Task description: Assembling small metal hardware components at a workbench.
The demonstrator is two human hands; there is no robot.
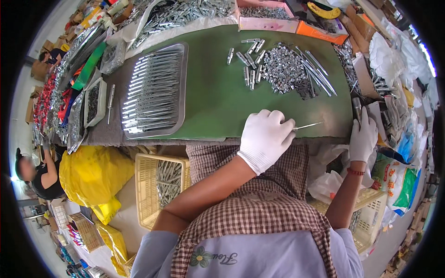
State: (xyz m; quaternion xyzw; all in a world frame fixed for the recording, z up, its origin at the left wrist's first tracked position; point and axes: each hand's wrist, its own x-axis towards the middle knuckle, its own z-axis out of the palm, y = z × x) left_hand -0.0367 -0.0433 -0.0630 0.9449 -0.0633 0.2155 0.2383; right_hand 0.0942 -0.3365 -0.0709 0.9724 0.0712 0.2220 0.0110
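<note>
Head view, from my remote seat: white-gloved left hand (pixel 267 136) closed, gripping a thin pointed metal rod (pixel 309 125), tip aimed right, over the near edge of the green work surface (pixel 208 109). White-gloved right hand (pixel 364 139) at the near right corner, fingers right by a dark metal cylinder (pixel 356 109); I can't tell whether it grips it, fisheye edge is poor there.

Far from the left hand on the green, I see a heap of small shiny metal parts (pixel 283 65), short metal cylinders (pixel 230 56) to its left, loose long rods (pixel 320 78) to its right, small dark pieces (pixel 304 88) at its near right side. On the left, a metal tray (pixel 185 78) holds rows of slender rods (pixel 155 88). One more rod (pixel 111 103) lies left of the tray. Far side: pink box (pixel 266 24) of metal bits, orange box (pixel 320 33) beside it. Below, near left, a yellow crate (pixel 146 194) with metal pieces inside.
</note>
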